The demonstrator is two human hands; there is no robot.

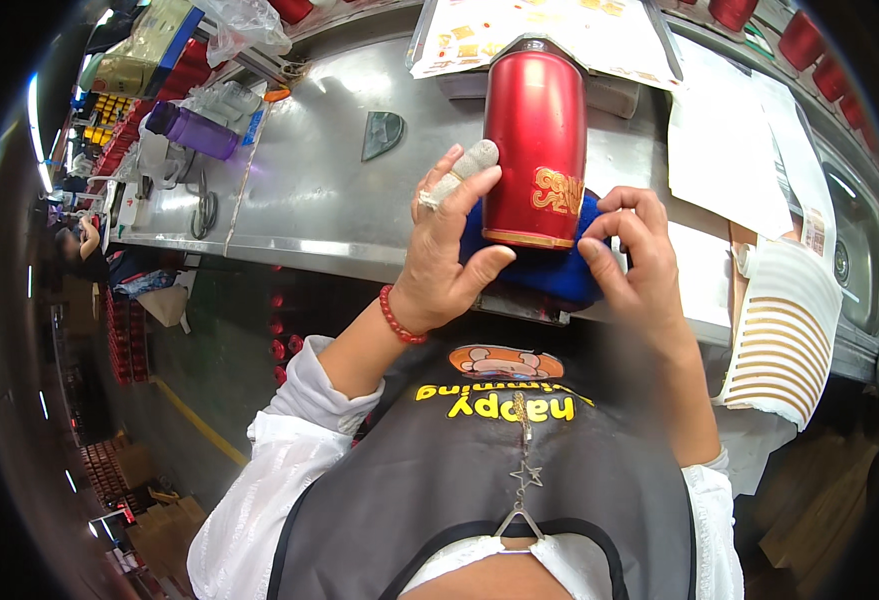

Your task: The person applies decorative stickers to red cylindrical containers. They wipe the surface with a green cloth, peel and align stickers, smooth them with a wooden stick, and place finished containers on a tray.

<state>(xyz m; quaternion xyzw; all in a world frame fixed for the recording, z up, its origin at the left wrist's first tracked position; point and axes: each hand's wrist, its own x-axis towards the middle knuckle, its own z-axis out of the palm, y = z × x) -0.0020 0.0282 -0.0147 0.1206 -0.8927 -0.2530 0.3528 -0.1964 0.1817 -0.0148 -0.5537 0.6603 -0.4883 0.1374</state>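
A shiny red metal canister (534,130) with a gold decal (559,190) and a gold band at its near end lies on a blue cloth (534,265). My left hand (449,230) is at the canister's left side, fingers and thumb spread, the index fingertip against or very close to the red wall. One of its fingers wears a pale fabric cover (474,160). To the right of the decal, my right hand (639,245) has its thumb and forefinger bent together. Whatever sits in that pinch, if anything, is too small to make out.
A sheet with gold and red decals (459,35) lies behind the canister. White papers (724,150) and a backing sheet with gold strips (779,345) are to the right. A small dark glass plate (382,135) and a purple bottle (194,130) stand or lie on the metal bench (309,170) leftward.
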